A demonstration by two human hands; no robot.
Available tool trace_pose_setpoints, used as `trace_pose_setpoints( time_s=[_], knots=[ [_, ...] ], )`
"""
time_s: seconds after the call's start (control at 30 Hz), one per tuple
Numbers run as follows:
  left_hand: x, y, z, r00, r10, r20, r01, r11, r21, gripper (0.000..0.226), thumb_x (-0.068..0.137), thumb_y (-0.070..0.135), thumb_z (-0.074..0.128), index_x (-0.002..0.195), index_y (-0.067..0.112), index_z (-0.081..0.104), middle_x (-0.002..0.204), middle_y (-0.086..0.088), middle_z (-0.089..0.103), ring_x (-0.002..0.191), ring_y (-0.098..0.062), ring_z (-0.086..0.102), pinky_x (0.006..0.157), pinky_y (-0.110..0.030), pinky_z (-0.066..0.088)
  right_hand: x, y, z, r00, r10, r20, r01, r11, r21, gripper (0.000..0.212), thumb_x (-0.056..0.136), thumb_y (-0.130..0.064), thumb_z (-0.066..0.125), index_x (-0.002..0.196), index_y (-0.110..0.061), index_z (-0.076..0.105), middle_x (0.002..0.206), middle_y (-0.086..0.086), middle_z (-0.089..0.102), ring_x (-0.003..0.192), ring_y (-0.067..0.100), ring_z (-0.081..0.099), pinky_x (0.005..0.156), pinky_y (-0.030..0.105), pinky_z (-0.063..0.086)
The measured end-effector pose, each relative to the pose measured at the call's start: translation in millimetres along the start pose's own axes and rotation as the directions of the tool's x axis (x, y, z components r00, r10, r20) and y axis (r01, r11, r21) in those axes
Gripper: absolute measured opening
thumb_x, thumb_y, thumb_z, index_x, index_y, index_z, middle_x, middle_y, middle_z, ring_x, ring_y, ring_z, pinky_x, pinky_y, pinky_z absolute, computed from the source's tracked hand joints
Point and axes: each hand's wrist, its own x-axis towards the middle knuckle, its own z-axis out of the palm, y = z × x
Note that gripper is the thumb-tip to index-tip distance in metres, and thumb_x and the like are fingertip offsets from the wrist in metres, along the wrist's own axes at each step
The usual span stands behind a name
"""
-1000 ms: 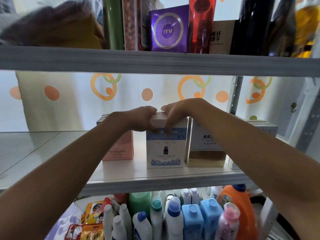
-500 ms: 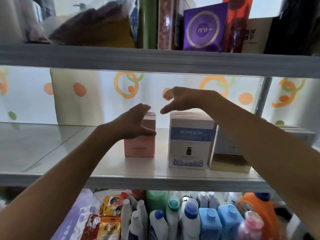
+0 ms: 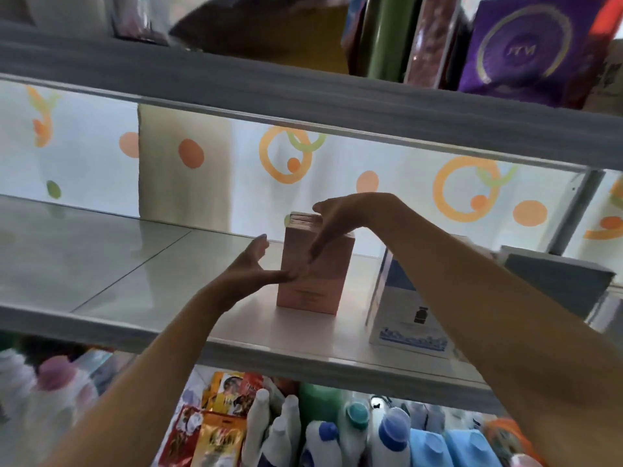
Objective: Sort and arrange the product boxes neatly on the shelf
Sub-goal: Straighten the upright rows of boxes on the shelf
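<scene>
The middle shelf (image 3: 141, 274) is a pale, glossy board with a grey front edge. A pink box (image 3: 323, 284) stands upright on it, between the left hand (image 3: 256, 267) and the right hand (image 3: 340, 220). A white-and-blue box (image 3: 404, 318) stands under the right forearm, with grey boxes (image 3: 556, 281) beyond it.

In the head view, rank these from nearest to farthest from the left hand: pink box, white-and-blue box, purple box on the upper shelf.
1. Pink box: on the middle shelf, right at the left hand, whose fingertips reach its front face.
2. White-and-blue box: same shelf, off to the right, partly behind the right forearm.
3. Purple box: upper shelf, far up and right.
</scene>
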Motion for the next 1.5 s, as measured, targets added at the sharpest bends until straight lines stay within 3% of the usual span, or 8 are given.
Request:
trace_pose_setpoints(
  time_s=[0.23,0.37,0.57,0.73,1.13,1.27,1.4,1.5],
  knots=[
    [31.4,-22.4,15.3,0.993,0.049,0.105,-0.042,0.997,-0.071,0.116,0.050,0.065,0.088,0.147,0.037,0.031,0.152,0.005,0.040,0.139,-0.018,0.040,0.112,-0.047,0.038,23.6,2.2,4.4,1.000,-0.014,0.017,0.013,0.998,0.055,0.060,0.063,-0.054,0.083,0.106,-0.022,0.058,0.103,0.000,0.065,0.094,0.019,0.065,0.084,0.035,0.053],
    [36.0,-24.3,19.6,0.982,0.120,0.144,-0.096,0.982,-0.163,0.071,0.072,0.037,0.085,0.134,0.029,0.052,0.124,0.004,0.064,0.114,-0.017,0.062,0.087,-0.029,0.055,28.9,3.7,9.7,1.000,-0.017,-0.014,0.019,0.993,0.119,0.059,0.060,-0.052,0.084,0.105,-0.024,0.057,0.103,0.001,0.066,0.092,0.019,0.067,0.082,0.036,0.055],
    [18.5,-22.8,27.9,0.988,0.122,0.096,-0.108,0.984,-0.145,0.069,0.075,0.048,0.079,0.135,0.035,0.047,0.123,0.009,0.062,0.108,-0.015,0.063,0.076,-0.025,0.058,15.0,-1.9,11.8,0.999,-0.040,-0.007,0.041,0.992,0.120,0.053,0.064,-0.048,0.084,0.102,-0.026,0.054,0.102,0.000,0.064,0.090,0.017,0.065,0.071,0.029,0.053],
    [-5.6,-17.6,31.9,0.993,0.109,0.047,-0.102,0.987,-0.128,0.074,0.071,0.054,0.077,0.136,0.034,0.048,0.124,0.009,0.063,0.106,-0.016,0.064,0.084,-0.031,0.059,-0.3,-6.5,14.2,0.998,-0.058,0.004,0.057,0.991,0.118,0.065,0.056,-0.055,0.084,0.107,-0.026,0.056,0.103,-0.001,0.066,0.092,0.017,0.066,0.086,0.038,0.058],
    [-56.1,-5.7,37.2,0.987,0.162,0.017,-0.161,0.984,-0.073,0.065,0.073,0.050,0.074,0.131,0.033,0.050,0.113,0.016,0.062,0.103,-0.012,0.061,0.071,-0.016,0.053,-67.3,-13.5,26.5,0.985,-0.141,-0.097,0.154,0.978,0.144,0.071,0.062,-0.055,0.085,0.114,-0.017,0.056,0.108,0.001,0.064,0.098,0.022,0.064,0.089,0.043,0.056],
    [-63.2,-4.3,38.9,0.987,0.162,-0.002,-0.162,0.983,-0.090,0.066,0.072,0.053,0.072,0.132,0.034,0.051,0.115,0.015,0.063,0.105,-0.014,0.061,0.074,-0.021,0.056,-100.0,-11.0,55.5,0.933,-0.079,-0.352,0.216,0.903,0.371,0.088,0.075,-0.056,0.077,0.145,-0.019,0.040,0.149,0.000,0.044,0.134,0.020,0.043,0.111,0.036,0.037],
    [-65.5,-4.4,38.1,0.988,0.157,-0.004,-0.156,0.983,-0.096,0.066,0.070,0.053,0.075,0.130,0.033,0.053,0.117,0.015,0.063,0.108,-0.013,0.060,0.083,-0.029,0.055,-127.2,-17.3,123.1,0.719,0.071,-0.691,0.404,0.767,0.499,0.065,0.090,-0.040,0.067,0.146,-0.024,0.038,0.149,-0.010,0.036,0.134,0.000,0.028,0.119,0.032,0.026],
    [-66.9,-4.4,38.6,0.987,0.160,-0.002,-0.160,0.982,-0.099,0.058,0.071,0.051,0.074,0.123,0.035,0.054,0.114,0.016,0.064,0.106,-0.012,0.061,0.079,-0.023,0.053,-130.4,-24.7,172.3,0.711,0.161,-0.684,0.351,0.762,0.544,0.093,0.093,-0.051,0.057,0.156,-0.026,-0.007,0.162,-0.013,-0.012,0.147,-0.002,-0.011,0.117,0.017,-0.005]
  ],
)
